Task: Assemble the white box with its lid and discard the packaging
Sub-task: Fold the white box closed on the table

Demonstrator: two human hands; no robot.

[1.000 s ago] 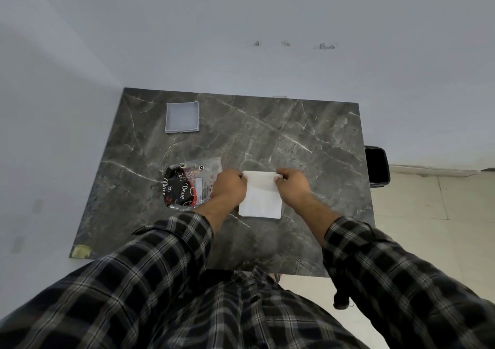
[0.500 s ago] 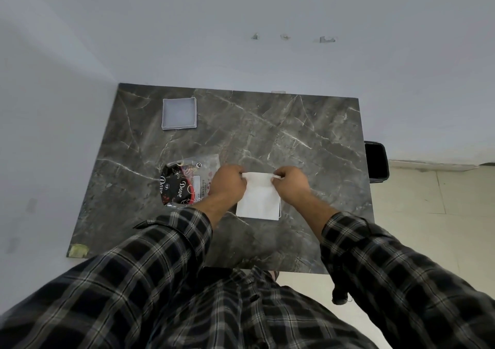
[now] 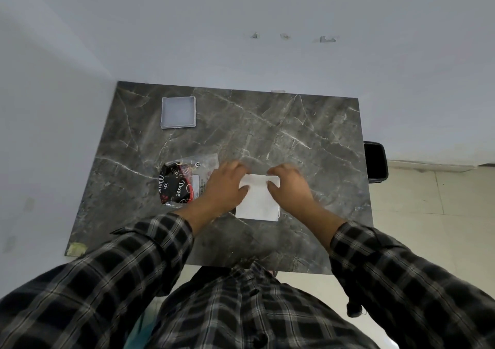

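Note:
A flat white box piece lies on the dark marble table in front of me. My left hand grips its far left corner and my right hand grips its far right corner, with the far edge bent up between them. A shallow white tray-like box part sits open side up at the table's far left. A clear plastic package holding a black and red printed item lies just left of my left hand.
A black bin stands on the floor past the table's right edge. A yellowish tape patch marks the near left corner. The wall runs behind and to the left of the table.
Both hands have shifted slightly toward the far edge of the white piece, and that edge now folds upward. The camera tilted a little downward.

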